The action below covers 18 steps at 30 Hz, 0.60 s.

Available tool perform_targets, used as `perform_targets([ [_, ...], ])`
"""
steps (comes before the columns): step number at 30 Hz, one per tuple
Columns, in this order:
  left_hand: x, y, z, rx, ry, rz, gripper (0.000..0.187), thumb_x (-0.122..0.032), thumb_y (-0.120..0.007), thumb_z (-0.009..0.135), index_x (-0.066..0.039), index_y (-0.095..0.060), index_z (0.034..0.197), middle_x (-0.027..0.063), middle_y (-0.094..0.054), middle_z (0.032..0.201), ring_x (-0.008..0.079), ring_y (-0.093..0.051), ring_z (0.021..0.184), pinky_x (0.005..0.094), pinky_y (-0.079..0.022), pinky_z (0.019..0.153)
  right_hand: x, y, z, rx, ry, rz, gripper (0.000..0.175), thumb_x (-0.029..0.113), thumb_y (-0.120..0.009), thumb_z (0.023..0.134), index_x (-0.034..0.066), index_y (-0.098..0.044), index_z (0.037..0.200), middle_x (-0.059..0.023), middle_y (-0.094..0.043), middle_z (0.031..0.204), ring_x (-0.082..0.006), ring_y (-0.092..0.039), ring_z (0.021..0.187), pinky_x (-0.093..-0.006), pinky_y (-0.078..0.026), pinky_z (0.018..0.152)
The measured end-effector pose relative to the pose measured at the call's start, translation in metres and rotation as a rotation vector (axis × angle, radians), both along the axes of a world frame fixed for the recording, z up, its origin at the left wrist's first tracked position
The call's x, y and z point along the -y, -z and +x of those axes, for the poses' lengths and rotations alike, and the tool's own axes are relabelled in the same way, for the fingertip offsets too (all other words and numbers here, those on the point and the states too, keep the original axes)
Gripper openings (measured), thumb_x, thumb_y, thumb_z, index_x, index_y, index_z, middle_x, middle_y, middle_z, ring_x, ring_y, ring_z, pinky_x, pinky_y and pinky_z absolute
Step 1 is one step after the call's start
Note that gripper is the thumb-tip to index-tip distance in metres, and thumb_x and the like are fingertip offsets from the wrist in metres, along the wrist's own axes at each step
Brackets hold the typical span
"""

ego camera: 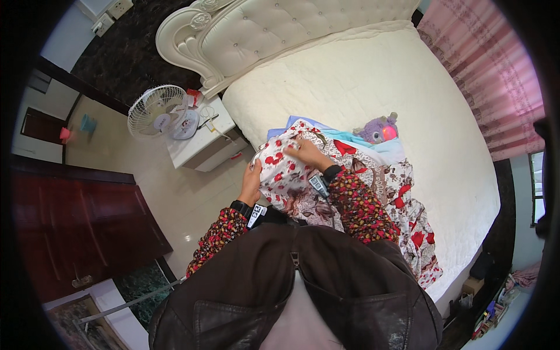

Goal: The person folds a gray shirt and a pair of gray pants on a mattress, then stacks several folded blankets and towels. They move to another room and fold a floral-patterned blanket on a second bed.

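A white fabric with red and brown flowers [345, 175] lies bunched along the near side of the bed, and its left end is raised between my hands. My left hand [251, 180] grips the fabric's left edge. My right hand [308, 154] is on the upper part of the same end, with thumb and fingers close together; whether it pinches the cloth cannot be told. Beneath and behind the print lie a blue and light-turquoise cloth [363, 142]. Just beyond it a purple plush toy [377, 129] rests on the cream bed cover [350, 83].
A tufted cream headboard [271, 30] stands at the back. On the left, a white fan [159, 116] sits on a bedside cabinet [199, 148] with a cable. A dark red door [87, 227] is at lower left. Pink curtains [494, 74] hang at right.
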<state>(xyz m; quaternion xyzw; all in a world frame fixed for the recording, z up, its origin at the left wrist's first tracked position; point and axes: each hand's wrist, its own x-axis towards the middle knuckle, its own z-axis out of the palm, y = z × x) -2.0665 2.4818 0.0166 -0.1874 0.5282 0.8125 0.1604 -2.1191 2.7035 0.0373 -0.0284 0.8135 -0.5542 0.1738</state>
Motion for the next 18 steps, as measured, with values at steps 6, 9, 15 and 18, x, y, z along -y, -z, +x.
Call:
perform_targets([
  [6, 0.021, 0.028, -0.005, 0.095, -0.030, 0.187, 0.038, -0.036, -0.059, 0.091, -0.001, -0.053, 0.106, 0.0114, -0.064, 0.097, 0.0208, -0.065, 0.082, 0.0341, -0.054, 0.074, -0.107, -0.075, -0.045, -0.241, 0.706, 0.176, 0.050, 0.044, -0.061, 0.084, -0.0057, -0.064, 0.081, -0.0165, -0.063, 0.068, -0.0181, -0.056, 0.062, -0.0378, -0.047, 0.060],
  [9, 0.027, 0.016, 0.003, 0.143, -0.162, 0.144, 0.032, -0.030, -0.058, 0.093, -0.001, -0.053, 0.105, 0.0110, -0.064, 0.096, 0.0220, -0.066, 0.084, 0.0360, -0.055, 0.074, -0.142, -0.131, -0.040, -0.473, 0.847, -0.182, 0.035, 0.031, -0.060, 0.089, -0.0031, -0.067, 0.089, -0.0021, -0.061, 0.069, -0.0071, -0.052, 0.064, -0.0282, -0.044, 0.056],
  [15, 0.009, -0.016, 0.008, 0.026, -0.075, 0.038, 0.017, -0.023, -0.059, 0.093, -0.009, -0.052, 0.100, -0.0025, -0.057, 0.080, 0.0042, -0.052, 0.062, 0.0194, -0.042, 0.051, -0.071, -0.111, 0.001, -0.577, 0.505, 0.012, 0.022, 0.017, -0.057, 0.090, 0.0042, -0.065, 0.106, -0.0048, -0.067, 0.092, -0.0115, -0.059, 0.078, -0.0272, -0.049, 0.070],
  [18, -0.003, -0.028, 0.005, 0.003, -0.022, 0.093, 0.019, -0.021, -0.063, 0.090, -0.011, -0.051, 0.101, -0.0035, -0.056, 0.081, 0.0046, -0.052, 0.066, 0.0195, -0.044, 0.055, -0.003, -0.060, 0.034, -0.642, 0.183, 0.107, 0.024, 0.010, -0.059, 0.086, 0.0120, -0.065, 0.109, -0.0070, -0.064, 0.096, -0.0226, -0.062, 0.084, -0.0330, -0.050, 0.076],
])
